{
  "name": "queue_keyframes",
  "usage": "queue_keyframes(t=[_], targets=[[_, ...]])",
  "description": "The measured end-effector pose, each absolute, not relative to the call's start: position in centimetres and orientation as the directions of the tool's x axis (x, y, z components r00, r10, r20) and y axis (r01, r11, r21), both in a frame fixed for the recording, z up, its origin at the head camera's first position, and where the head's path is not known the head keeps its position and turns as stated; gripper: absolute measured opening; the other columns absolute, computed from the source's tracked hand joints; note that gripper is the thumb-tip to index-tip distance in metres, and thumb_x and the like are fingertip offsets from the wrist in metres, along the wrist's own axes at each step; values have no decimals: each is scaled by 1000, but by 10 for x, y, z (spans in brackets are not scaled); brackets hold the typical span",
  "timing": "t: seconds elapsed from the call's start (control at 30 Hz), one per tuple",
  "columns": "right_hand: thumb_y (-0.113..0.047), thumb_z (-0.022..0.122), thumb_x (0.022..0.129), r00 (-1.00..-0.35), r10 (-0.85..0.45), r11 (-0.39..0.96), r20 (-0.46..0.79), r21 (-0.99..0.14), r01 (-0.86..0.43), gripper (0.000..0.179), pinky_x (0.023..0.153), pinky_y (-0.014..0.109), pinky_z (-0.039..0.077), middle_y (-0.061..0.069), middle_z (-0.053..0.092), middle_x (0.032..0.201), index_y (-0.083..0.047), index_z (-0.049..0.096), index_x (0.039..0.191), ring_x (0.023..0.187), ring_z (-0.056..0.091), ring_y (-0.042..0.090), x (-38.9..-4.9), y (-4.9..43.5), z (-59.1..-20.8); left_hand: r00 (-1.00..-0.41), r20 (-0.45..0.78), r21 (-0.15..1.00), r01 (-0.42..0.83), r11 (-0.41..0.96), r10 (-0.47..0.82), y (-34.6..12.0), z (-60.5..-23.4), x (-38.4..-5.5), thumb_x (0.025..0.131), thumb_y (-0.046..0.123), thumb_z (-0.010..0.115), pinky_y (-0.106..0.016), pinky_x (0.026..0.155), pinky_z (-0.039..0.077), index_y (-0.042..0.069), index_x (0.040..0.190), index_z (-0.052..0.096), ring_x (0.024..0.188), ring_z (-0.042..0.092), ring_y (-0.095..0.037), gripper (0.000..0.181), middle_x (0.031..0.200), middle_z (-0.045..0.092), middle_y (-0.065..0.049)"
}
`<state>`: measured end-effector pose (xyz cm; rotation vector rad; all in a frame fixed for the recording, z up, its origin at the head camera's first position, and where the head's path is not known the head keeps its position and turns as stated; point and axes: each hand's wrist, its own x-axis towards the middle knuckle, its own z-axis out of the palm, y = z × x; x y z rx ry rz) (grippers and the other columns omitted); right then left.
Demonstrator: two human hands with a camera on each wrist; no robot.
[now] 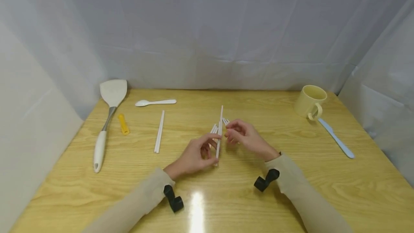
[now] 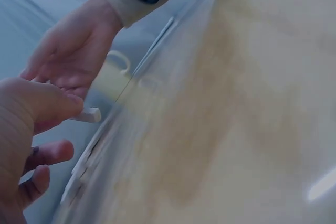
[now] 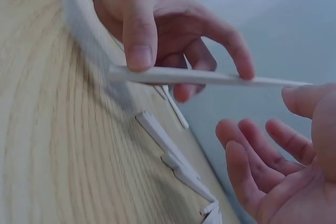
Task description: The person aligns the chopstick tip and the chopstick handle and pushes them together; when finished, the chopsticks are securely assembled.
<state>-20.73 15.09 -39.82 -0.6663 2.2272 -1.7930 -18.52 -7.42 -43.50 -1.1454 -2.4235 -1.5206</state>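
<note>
My left hand pinches a white chopstick between thumb and fingertips, tilted up over the middle of the table. Its blunt end sticks out past the thumb in the left wrist view. My right hand hovers just to the right, fingers loosely bent and apart. In the right wrist view its thumb overlaps the chopstick's thin end, while the other fingers hold nothing. Beneath the hands lie white utensils; fork tines show beside the right fingertips, and more tines behind the left hand. The hands partly hide them.
Two white chopsticks lie left of the hands. Farther left are a white spatula, a small yellow object and a white spoon. At right stand a yellow mug and, beside it, a light blue knife.
</note>
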Motion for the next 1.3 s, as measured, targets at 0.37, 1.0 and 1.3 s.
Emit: queue_keyframes(t=[0.37, 1.0, 1.3], targets=[[-11, 44, 102, -922, -381, 231, 71, -958, -169, 29, 67, 32, 52, 29, 60, 97, 13, 48, 119, 77, 65, 27, -221, 166, -407, -801, 304, 661, 567, 492, 515, -124, -432, -201, 74, 10, 81, -29, 71, 50, 10, 134, 51, 78, 60, -12, 67, 97, 68, 3], [-9, 51, 99, -946, -307, 356, 102, -910, -213, 20, 57, 23, 44, 19, 60, 87, 7, 56, 110, 67, 53, 14, -228, 174, -422, -814, 208, 429, 574, 698, 542, -143, -428, -207, 81, 41, 74, -35, 79, 28, 21, 120, 68, 96, 36, -22, 44, 110, 44, -7], [-9, 64, 90, -938, -254, 578, 234, -741, -341, 10, 59, 23, 43, 7, 61, 78, -2, 63, 96, 64, 52, 11, -234, 178, -438, -846, 191, 385, 531, 755, 498, -157, -418, -209, 70, 50, 81, -33, 75, 24, 18, 110, 72, 87, 33, -21, 52, 98, 42, -5]])
